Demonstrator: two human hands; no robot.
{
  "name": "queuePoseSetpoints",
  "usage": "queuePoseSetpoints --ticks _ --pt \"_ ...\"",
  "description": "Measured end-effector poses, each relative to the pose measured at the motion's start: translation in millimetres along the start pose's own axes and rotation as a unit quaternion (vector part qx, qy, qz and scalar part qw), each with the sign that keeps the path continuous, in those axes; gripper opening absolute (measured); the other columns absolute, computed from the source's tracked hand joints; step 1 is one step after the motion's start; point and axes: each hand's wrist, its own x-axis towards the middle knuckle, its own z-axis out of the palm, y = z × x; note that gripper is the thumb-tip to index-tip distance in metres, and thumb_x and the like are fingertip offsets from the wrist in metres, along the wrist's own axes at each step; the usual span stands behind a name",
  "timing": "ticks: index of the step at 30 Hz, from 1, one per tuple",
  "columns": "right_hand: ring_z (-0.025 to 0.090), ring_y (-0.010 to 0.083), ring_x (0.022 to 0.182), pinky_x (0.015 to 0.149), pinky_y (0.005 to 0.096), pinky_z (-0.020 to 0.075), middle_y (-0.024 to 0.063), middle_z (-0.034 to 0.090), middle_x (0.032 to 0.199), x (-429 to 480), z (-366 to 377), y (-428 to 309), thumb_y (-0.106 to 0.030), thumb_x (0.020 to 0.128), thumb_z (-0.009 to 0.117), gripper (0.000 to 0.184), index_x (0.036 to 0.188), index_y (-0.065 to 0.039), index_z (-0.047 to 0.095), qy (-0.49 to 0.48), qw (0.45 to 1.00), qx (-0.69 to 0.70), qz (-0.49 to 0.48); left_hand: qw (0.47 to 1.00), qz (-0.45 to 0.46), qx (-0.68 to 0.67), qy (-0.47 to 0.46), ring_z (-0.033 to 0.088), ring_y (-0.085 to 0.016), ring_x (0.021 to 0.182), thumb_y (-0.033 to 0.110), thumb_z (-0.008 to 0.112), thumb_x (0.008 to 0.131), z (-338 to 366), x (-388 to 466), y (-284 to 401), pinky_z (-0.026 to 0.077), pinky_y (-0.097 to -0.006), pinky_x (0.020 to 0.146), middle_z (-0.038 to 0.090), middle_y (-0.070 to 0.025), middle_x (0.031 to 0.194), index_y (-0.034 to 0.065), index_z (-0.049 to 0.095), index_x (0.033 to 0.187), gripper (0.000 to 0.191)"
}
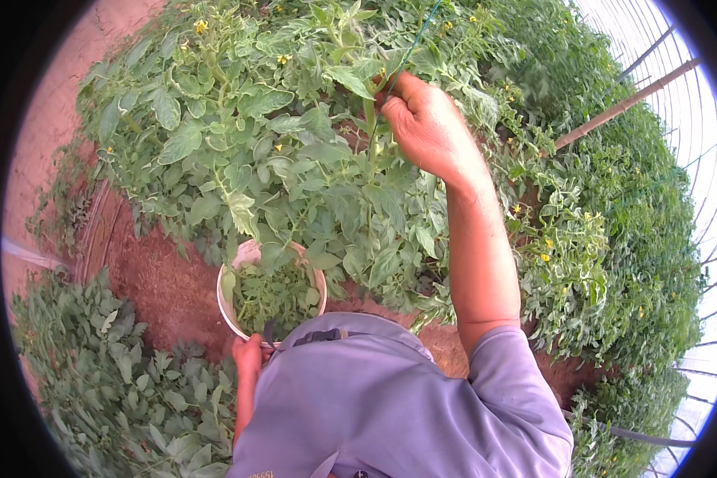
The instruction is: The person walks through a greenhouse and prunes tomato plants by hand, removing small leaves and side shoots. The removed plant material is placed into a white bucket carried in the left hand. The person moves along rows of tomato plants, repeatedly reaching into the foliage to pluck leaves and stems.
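Observation:
My right hand (421,122) is raised into a tomato plant (370,119), its fingers curled and the thumb bent inward beside the green stem. A thin green string (417,39) slants down past these fingertips, close to the stem. Leaves partly cover the fingertips, so what they pinch cannot be made out. Low at my waist, my left hand (248,354) grips the rim of a white bucket (224,305). Cut or picked green shoots and leaves (275,293) lie inside the bucket.
Dense tomato rows with yellow flowers (545,257) stand ahead and to the right. More leafy plants (155,394) grow at lower left, beside reddish soil (155,281). A bamboo pole (627,104) slants at upper right, before the ribbed greenhouse wall (708,119).

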Motion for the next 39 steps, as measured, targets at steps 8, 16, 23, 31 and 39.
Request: queuePoseSetpoints --ticks 8,16,23,31,39 --pt "0.065 0.0528 0.088 0.079 0.0574 0.0512 0.0316 0.066 0.083 -26 0 -18 -0.011 0.096 0.051 0.018 0.097 0.006 0.057 0.067 0.994 -0.077 0.032 1.000 -0.024 0.016 -0.001 0.069 -0.021 0.056 0.007 0.061 0.089 6 -4 8 0.048 -0.0297 0.042 0.068 -0.0144 0.081 -0.0028 0.054 0.106 0.020" --pt "0.068 0.0153 0.088 0.084 0.0330 0.0551 0.0057 0.074 0.098 -37 -30 18 -0.009 0.093 0.073 0.033 0.123 0.000 0.065 -0.080 0.981 0.172 -0.035 0.999 -0.020 0.034 0.009 0.064 -0.020 0.051 0.008 0.062 0.088 -1 -1 9 0.048 -0.0319 0.042 0.070 -0.0150 0.077 -0.0051 0.060 0.110 0.026" --pt "0.072 0.0236 0.097 0.079 0.0347 0.0600 0.0158 0.069 0.124 -73 -38 77 -0.018 0.101 0.063 0.051 0.148 -0.003 0.050 0.035 0.826 0.556 0.089 0.999 -0.037 0.028 0.016 0.063 -0.020 0.053 0.008 0.061 0.088 -14 5 11 0.047 -0.0318 0.042 0.068 -0.0142 0.080 -0.0047 0.056 0.107 0.023" --pt "0.067 0.0176 0.094 0.074 0.0291 0.0582 0.0136 0.068 0.112 -83 -48 18 0.001 0.100 0.062 0.031 0.130 0.003 0.056 0.538 0.833 0.132 0.010 0.999 -0.040 -0.007 0.033 0.064 -0.020 0.052 0.007 0.061 0.088 -32 15 13 0.046 -0.0311 0.040 0.068 -0.0139 0.080 -0.0039 0.056 0.109 0.024" --pt "0.067 0.0112 0.083 0.068 0.0251 0.0561 0.0101 0.072 0.101 3 8 -109 0.000 0.098 0.067 0.012 0.109 0.003 0.070 0.371 0.894 0.154 -0.198 0.998 -0.052 -0.023 0.032 0.065 -0.022 0.051 0.004 0.062 0.087 -61 29 11 0.045 -0.0313 0.038 0.065 -0.0153 0.076 -0.0025 0.052 0.106 0.022"
